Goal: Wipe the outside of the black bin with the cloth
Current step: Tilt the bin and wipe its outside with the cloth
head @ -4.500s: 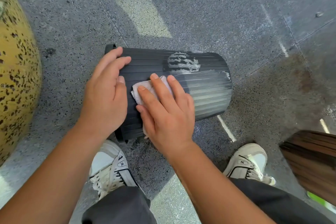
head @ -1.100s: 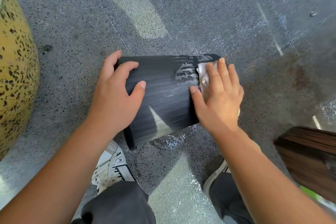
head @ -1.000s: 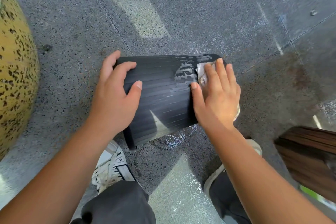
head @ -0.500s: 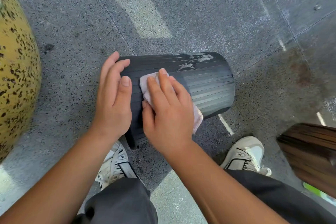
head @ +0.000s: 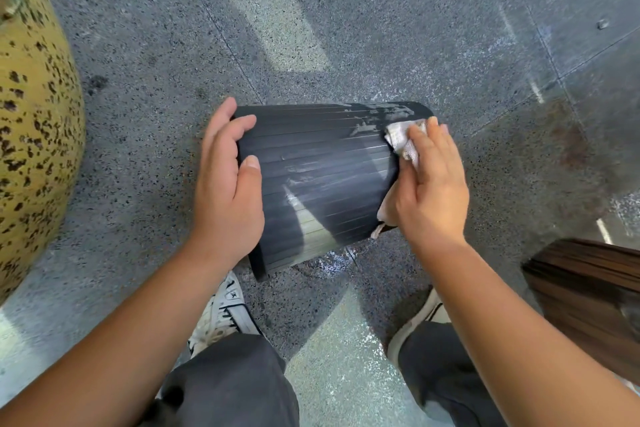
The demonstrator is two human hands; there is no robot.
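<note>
The black ribbed bin (head: 322, 180) lies on its side on the speckled floor, its rim end to the left and its base end to the right. My left hand (head: 227, 191) rests flat over the rim end with straight fingers and steadies it. At the base end, my right hand (head: 429, 184) presses the white cloth (head: 403, 140) against the bin with flat fingers. Pale foamy smears show on the bin's upper right side, just left of the cloth. Part of the cloth hangs below my right palm.
A large yellow black-speckled rounded object (head: 31, 121) stands at the left. A dark brown wooden thing (head: 588, 291) sits at the lower right. My two white shoes (head: 221, 315) and dark trouser legs are just below the bin. Grey floor stretches beyond it.
Half a second ago my right hand pressed the cloth near the rim end beside my left hand; it has swept right to the base end. The foamy patch has grown smaller.
</note>
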